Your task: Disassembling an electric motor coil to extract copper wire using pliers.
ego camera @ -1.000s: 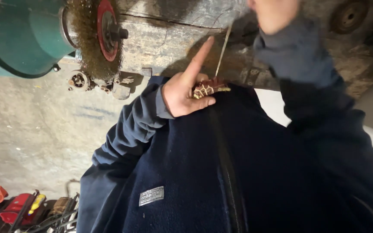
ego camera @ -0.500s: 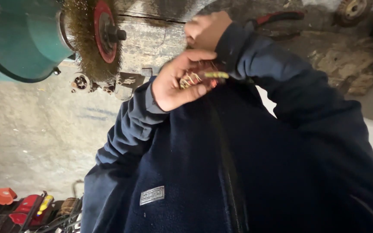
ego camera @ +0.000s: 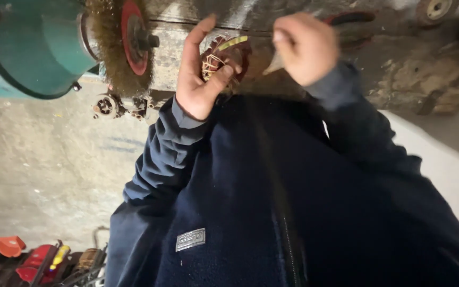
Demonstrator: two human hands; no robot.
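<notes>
1. A small round dark-red wound part with pale copper-coloured wire coils (ego camera: 223, 59) sat in the left hand (ego camera: 197, 79), held up in front of the chest, just before the edge of the worn wooden worktop (ego camera: 399, 69).
2. It looked light and rigid at its body, while the thin windings seemed delicate and easy to snag; I judged the outer rim the safest place to grip, clear of the wire.
3. The left hand was partly closed, thumb pressing the part against the curled fingers, with the index finger raised straight.
4. The right hand (ego camera: 306, 48) was loosely fisted just beside the part; a slim pale piece (ego camera: 273, 65) showed under it, but blur hid whether it was gripped.
5. Both arms wore a dark navy fleece jacket (ego camera: 272, 202).
6. To the left, a teal bench grinder (ego camera: 27, 48) carried a bristly brass-coloured wire wheel with a red hub (ego camera: 120, 42).
7. Red and orange tools (ego camera: 33, 260) lay low on the floor.
</notes>
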